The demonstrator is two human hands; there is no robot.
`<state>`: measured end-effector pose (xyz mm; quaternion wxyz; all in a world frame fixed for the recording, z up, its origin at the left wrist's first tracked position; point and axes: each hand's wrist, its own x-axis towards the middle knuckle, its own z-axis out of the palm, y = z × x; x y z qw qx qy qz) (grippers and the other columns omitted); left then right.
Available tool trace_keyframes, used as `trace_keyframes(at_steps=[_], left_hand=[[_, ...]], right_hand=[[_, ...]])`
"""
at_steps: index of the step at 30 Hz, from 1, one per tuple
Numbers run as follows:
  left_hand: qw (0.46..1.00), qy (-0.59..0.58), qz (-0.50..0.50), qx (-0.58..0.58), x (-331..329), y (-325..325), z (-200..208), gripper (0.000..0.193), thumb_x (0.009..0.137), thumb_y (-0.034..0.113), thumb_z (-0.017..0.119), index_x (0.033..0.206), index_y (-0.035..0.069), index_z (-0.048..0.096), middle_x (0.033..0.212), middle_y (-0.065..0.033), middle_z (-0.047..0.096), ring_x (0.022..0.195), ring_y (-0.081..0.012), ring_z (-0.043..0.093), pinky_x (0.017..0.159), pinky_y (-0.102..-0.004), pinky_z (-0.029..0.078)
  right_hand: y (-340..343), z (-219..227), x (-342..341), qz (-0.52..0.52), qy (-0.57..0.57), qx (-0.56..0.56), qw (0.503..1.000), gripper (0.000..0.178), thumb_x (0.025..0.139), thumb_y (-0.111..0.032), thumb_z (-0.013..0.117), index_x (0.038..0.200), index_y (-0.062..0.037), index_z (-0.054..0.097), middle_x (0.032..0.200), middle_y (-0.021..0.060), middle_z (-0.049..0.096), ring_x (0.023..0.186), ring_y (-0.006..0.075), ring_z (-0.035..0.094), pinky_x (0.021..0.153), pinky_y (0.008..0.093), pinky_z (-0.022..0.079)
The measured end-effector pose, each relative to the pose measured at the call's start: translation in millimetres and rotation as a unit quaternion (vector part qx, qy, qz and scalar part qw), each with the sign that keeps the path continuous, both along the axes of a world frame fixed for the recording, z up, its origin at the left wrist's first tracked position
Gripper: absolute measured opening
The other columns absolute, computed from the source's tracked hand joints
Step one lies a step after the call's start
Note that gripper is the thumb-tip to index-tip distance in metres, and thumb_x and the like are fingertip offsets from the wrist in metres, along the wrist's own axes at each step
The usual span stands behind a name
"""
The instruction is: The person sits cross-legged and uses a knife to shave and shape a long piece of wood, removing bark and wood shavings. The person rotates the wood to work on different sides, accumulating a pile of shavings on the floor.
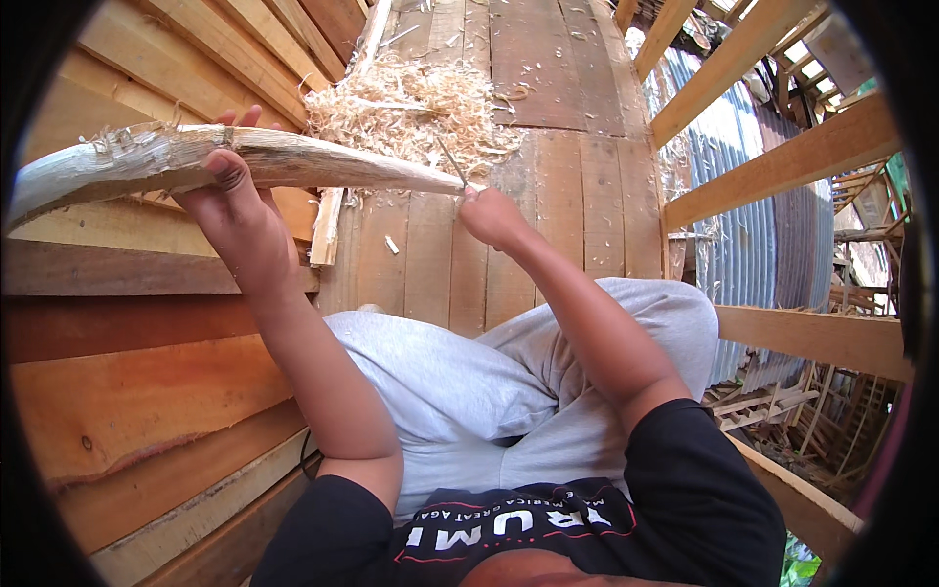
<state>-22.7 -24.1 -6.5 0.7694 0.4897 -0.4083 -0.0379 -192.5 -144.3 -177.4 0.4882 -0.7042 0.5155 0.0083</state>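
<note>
Stripped curved branch (pixel 357 162) is the star of the head view, held out in front of the body, past the lap in grey trousers (pixel 548 362). Its long axis runs pretty much left to right, bowing a bit away from the person, fat end off at the left rim, skinny end pointing right.

Left hand (pixel 245 210) has a proper grip partway along the thick half: thumb on the near face, fingertips poking up on the far side. Right hand (pixel 492 217) is a closed fist right at the skinny tip, with a thin blade (pixel 451 159) sticking out of it, slanting away and leftward across that end. Can't see the handle inside the fist, and can't tell whether the edge is actually biting. So the tip is the right hand's patch; the left is nearer the heavy end.

Beyond the branch there's a fluffy heap of shavings (pixel 391 98) on the plank floor (pixel 558 196), and stacked boards (pixel 147 367) line the left side.
</note>
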Motion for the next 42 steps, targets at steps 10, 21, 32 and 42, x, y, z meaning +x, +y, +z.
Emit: trace_keyframes(at_steps=[10,21,32,42], left_hand=[[0.994,0.102,-0.02,-0.015,18.5,14.2,-8.2,0.057,0.083,0.021,0.075,0.13,0.002,0.049,0.09,-0.0088,0.06,0.086,-0.0189,0.062,0.104,-0.053,0.045],[0.978,0.023,-0.208,-0.021,3.2,14.9,1.1,0.078,0.079,0.043,0.075,0.137,0.005,0.04,0.092,-0.0029,0.048,0.096,-0.0183,0.053,0.11,-0.0613,0.035],[0.952,0.109,-0.267,-0.097,26.2,17.5,-17.0,0.022,0.08,0.021,0.06,0.093,0.012,0.044,0.075,-0.0037,0.044,0.074,-0.017,0.044,0.078,-0.0395,0.039],[0.935,0.012,-0.341,-0.094,0.0,11.3,-14.9,0.029,0.075,0.024,0.063,0.091,0.013,0.041,0.072,-0.0017,0.041,0.067,-0.0148,0.041,0.072,-0.0357,0.035]], right_hand=[[-12.3,-12.2,-13.5,-0.076,-0.038,0.158,0.984,0.044,0.1,-0.033,0.035,0.092,0.0049,0.056,0.063,0.0092,0.051,0.048,0.0188,0.046,0.044,0.0391,0.038],[-10.7,-1.3,-6.1,-0.065,-0.02,0.141,0.988,0.046,0.102,-0.034,0.03,0.094,0.0032,0.055,0.065,0.0097,0.052,0.048,0.0183,0.047,0.045,0.0384,0.038],[-21.5,-29.4,-11.8,-0.075,-0.017,0.15,0.986,0.053,0.1,-0.037,0.025,0.092,0.0046,0.058,0.071,0.0187,0.058,0.058,0.0278,0.056,0.055,0.0435,0.045],[24.5,62.6,11.7,-0.005,-0.066,-0.017,0.998,0.057,0.094,-0.032,0.031,0.103,0.0129,0.064,0.108,0.0354,0.062,0.106,0.049,0.059,0.096,0.0525,0.044]])
